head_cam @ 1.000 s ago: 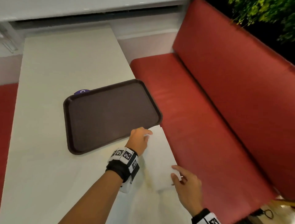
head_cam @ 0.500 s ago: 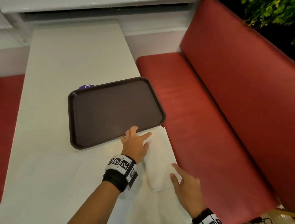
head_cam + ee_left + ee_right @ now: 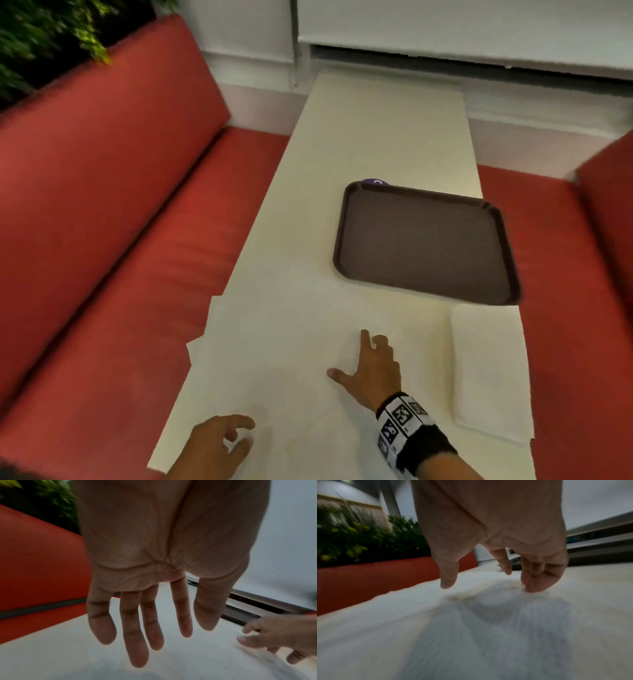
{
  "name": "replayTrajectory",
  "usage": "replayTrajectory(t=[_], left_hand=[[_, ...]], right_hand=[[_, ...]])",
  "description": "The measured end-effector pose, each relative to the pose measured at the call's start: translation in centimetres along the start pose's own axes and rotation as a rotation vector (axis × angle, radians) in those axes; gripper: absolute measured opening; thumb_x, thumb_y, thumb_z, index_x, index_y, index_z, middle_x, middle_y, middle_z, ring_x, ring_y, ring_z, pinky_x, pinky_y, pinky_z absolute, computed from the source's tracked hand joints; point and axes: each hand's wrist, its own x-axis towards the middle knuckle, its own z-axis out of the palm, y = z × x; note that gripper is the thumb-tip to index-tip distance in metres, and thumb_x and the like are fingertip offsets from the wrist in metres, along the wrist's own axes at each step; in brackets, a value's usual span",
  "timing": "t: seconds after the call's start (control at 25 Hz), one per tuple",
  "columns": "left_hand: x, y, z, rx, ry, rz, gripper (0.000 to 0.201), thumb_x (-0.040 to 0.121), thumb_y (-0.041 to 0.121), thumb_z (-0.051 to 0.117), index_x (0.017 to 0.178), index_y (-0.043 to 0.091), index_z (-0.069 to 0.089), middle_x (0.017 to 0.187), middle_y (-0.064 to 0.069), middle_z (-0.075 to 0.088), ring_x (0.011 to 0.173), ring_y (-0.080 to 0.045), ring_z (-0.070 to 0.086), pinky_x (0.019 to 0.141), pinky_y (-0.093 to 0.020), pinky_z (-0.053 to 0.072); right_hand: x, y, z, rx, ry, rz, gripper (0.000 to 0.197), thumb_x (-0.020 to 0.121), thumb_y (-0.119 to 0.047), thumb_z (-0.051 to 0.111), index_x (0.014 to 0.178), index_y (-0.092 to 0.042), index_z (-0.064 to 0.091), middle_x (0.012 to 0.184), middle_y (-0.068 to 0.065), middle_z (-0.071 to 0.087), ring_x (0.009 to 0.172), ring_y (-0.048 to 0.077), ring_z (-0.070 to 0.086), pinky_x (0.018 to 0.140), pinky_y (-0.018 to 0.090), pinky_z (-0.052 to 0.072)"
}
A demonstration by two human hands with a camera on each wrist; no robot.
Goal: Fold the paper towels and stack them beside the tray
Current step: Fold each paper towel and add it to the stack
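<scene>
A dark brown tray (image 3: 424,243) is lying on the pale table (image 3: 376,130), showing only its bare floor with nothing resting in it. Just beside the tray's near right corner, a folded paper towel (image 3: 489,370) is lying flat at the table's right edge. An unfolded paper towel (image 3: 274,359) is spreading across the near part of the table, its left edge hanging over toward the red bench seat (image 3: 120,257). The right hand (image 3: 373,370) is resting on this sheet with thumb spread and fingers loosely bent, fingertips (image 3: 534,586) touching the paper, gripping nothing. The left hand (image 3: 212,445) is hovering over the sheet's near left part, fingers relaxed and holding nothing.
</scene>
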Motion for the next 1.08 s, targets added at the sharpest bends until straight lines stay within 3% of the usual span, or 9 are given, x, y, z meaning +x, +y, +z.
replayTrajectory(t=[0.12,0.2,0.28,0.48,0.64,0.76,0.88,1.0,1.08], left_hand=[[-2.0,-6.8,-0.1,-0.081,0.088,-0.047,0.021,0.062,0.048,0.072,0.064,0.064,0.058,0.067,0.005,0.059,0.055,-0.001,0.058,0.062,-0.007,0.04],[-1.8,-10.6,0.4,-0.086,0.134,-0.025,0.022,0.048,0.062,0.057,0.067,0.072,0.054,0.052,0.002,0.052,0.05,-0.01,0.056,0.063,-0.015,0.04],[-1.9,-12.4,0.3,-0.087,0.181,-0.011,0.027,0.044,0.065,0.048,0.068,0.078,0.046,0.043,0.001,0.048,0.046,-0.002,0.047,0.06,-0.015,0.038],[-2.3,-10.5,-2.5,-0.115,0.266,-0.039,0.022,0.044,0.062,0.055,0.054,0.077,0.044,0.046,0.01,0.055,0.059,0.006,0.056,0.064,-0.01,0.045],[-2.0,-9.4,-3.7,-0.077,0.271,0.003,0.051,0.062,0.039,0.075,0.057,0.078,0.043,0.065,0.004,0.056,0.055,0.004,0.057,0.06,-0.008,0.045],[-1.2,-9.8,-3.8,-0.05,0.253,0.046,0.061,0.068,0.037,0.076,0.059,0.082,0.038,0.067,0.002,0.058,0.064,0.012,0.056,0.06,-0.007,0.044],[0.0,-9.2,-4.3,0.0,0.216,0.078,0.059,0.07,0.037,0.075,0.057,0.081,0.039,0.067,0.001,0.06,0.058,0.012,0.056,0.059,-0.006,0.042],[1.0,-6.6,-5.1,-0.052,0.194,0.09,0.046,0.067,0.033,0.077,0.057,0.071,0.053,0.064,0.0,0.06,0.05,0.004,0.056,0.058,-0.006,0.041],[1.6,-4.0,-5.2,-0.145,0.172,0.181,0.032,0.072,0.03,0.075,0.063,0.058,0.063,0.061,0.001,0.064,0.047,0.0,0.056,0.056,-0.007,0.042]], right_hand=[[1.8,-1.5,1.6,-0.082,-0.056,0.085,0.105,0.076,-0.064,0.062,0.149,-0.012,0.008,0.151,0.014,0.021,0.137,0.032,0.029,0.108,0.044,0.034],[2.0,-1.6,1.8,-0.014,-0.041,0.109,0.09,0.075,-0.056,0.068,0.14,-0.013,0.024,0.14,0.012,0.041,0.126,0.031,0.045,0.101,0.042,0.041],[1.4,-2.3,2.0,0.0,0.046,0.105,0.072,0.076,-0.048,0.071,0.129,-0.016,0.033,0.127,0.008,0.052,0.115,0.028,0.053,0.097,0.04,0.043],[-0.1,-3.7,1.3,-0.114,0.218,0.07,0.048,0.085,-0.047,0.062,0.122,-0.023,0.044,0.118,0.003,0.05,0.105,0.023,0.057,0.089,0.034,0.044],[-1.1,-2.7,0.3,-0.089,0.163,0.124,0.034,0.081,-0.046,0.067,0.101,-0.021,0.054,0.11,0.003,0.053,0.096,0.021,0.057,0.08,0.029,0.047],[-1.8,-1.6,-0.8,0.164,0.196,0.069,0.025,0.074,-0.025,0.079,0.079,-0.019,0.056,0.097,0.004,0.061,0.08,0.02,0.057,0.071,0.029,0.052],[-3.0,-1.3,-3.8,0.399,0.274,0.057,0.035,0.067,-0.026,0.086,0.084,-0.02,0.055,0.09,0.001,0.054,0.09,0.022,0.054,0.054,0.021,0.041],[-4.8,-0.9,-7.9,0.406,0.372,0.026,0.042,0.065,-0.034,0.086,0.093,-0.02,0.058,0.087,-0.002,0.055,0.087,0.018,0.054,0.064,0.023,0.039],[-6.2,-0.4,-10.4,0.383,0.425,-0.081,0.03,0.07,-0.035,0.081,0.092,-0.02,0.067,0.091,-0.004,0.063,0.086,0.012,0.058,0.07,0.022,0.041]])
